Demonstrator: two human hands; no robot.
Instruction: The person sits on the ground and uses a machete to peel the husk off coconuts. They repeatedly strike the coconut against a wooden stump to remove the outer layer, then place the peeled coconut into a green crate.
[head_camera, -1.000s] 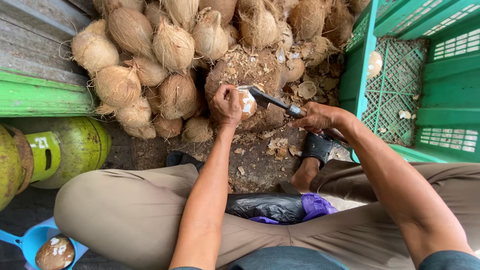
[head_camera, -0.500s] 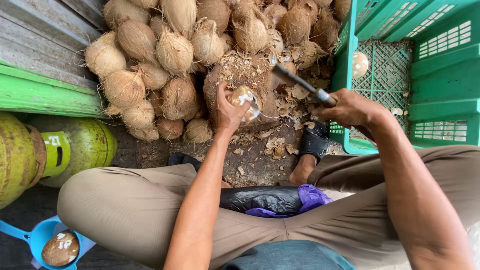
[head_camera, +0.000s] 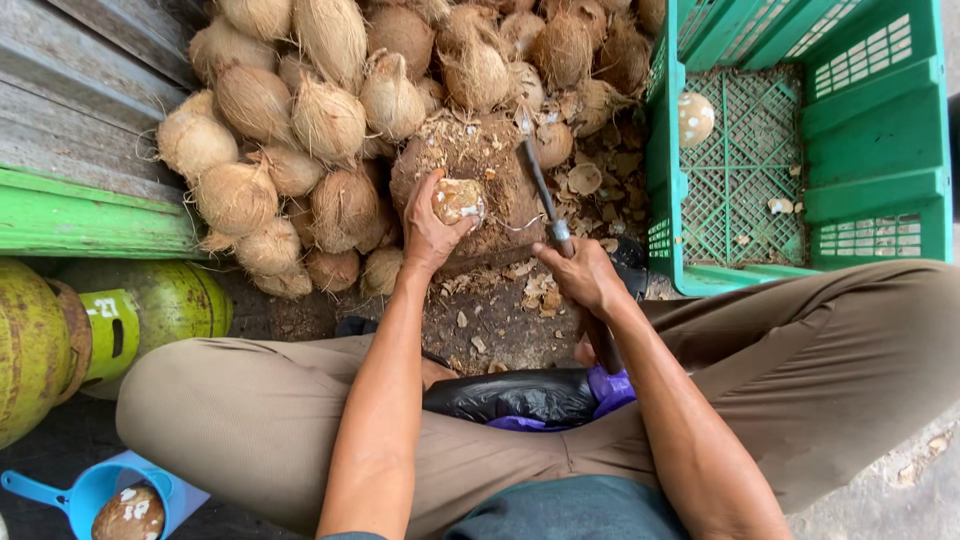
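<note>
Green plastic crate (head_camera: 870, 150) holds one peeled coconut (head_camera: 696, 118); our left hand (head_camera: 430, 232) grips a partly husked coconut (head_camera: 459, 200), our right hand (head_camera: 582, 275) clasps a knife (head_camera: 540, 185).

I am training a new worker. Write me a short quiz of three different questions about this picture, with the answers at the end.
1. True or false: the left hand holds a partly peeled coconut on the wooden block.
2. Multiple choice: what does the right hand grip? A) a spoon B) a knife C) a rope
3. Fill in: the green crate holds one peeled ____.

Key
1. True. The hand steadies it on top of the block.
2. B. The blade points up, away from the person, beside the coconut.
3. Coconut, pale and round, in the crate's far left corner.
</note>
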